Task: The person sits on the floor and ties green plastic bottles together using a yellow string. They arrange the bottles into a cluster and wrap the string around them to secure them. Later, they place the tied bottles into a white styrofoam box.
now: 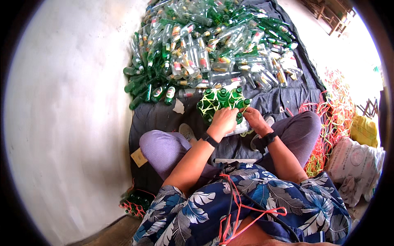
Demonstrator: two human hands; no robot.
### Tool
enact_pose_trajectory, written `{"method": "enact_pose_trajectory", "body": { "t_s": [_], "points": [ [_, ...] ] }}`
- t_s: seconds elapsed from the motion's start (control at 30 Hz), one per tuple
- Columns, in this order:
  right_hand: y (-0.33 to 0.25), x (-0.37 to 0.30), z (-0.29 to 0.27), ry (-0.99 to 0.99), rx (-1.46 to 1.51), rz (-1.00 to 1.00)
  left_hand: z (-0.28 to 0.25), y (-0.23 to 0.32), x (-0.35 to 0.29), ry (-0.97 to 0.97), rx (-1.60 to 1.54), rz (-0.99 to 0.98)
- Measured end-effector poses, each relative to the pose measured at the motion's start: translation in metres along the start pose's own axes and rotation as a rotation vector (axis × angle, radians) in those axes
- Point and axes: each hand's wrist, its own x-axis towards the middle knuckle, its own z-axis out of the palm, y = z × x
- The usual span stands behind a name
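Observation:
Between my knees stands a tight cluster of green glass bottles (223,94), necks up, with pale yellow-green plastic cord (212,96) laced around and between the necks. My left hand (225,119) is closed at the near side of the cluster, its fingers pinching the cord. Just to the right, my right hand (255,120) is also closed, thumb and fingers on the cord at the bundle's right edge. Both hands meet near the same neck, and they partly hide the nearest bottles. A whitish piece (238,128) shows beneath my hands.
A large heap of loose green and clear bottles (205,53) lies beyond the bundle on a dark sheet (150,123). On the right are tangled red and yellow cords (332,110), a yellow sack (364,130) and a white sack (355,160). A pale wall (69,123) borders the left.

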Motion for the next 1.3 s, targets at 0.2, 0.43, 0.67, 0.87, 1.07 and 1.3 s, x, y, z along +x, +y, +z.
{"method": "enact_pose_trajectory", "body": {
  "t_s": [0.2,0.43,0.67,0.87,1.07,1.3],
  "points": [
    [-0.022,-0.011,-0.003,-0.012,0.009,-0.014,-0.087,-0.004,-0.007,0.081,-0.24,-0.259],
    [-0.023,-0.008,-0.005,-0.027,-0.051,-0.047,-0.098,-0.072,-0.018,-0.114,-0.027,-0.733],
    [-0.029,-0.018,0.014,0.055,0.05,0.071,-0.048,-0.096,-0.013,0.02,-0.182,-0.681],
    [-0.024,-0.042,0.032,0.057,0.134,0.045,-0.05,-0.091,0.004,0.177,-0.04,-0.559],
    [-0.009,-0.033,0.025,0.126,-0.241,-0.057,-0.07,-0.044,0.003,0.195,0.097,-0.627],
    [-0.018,-0.035,0.028,0.213,-0.436,-0.079,-0.068,0.015,-0.011,0.266,-0.055,-0.148]
  ]
}}
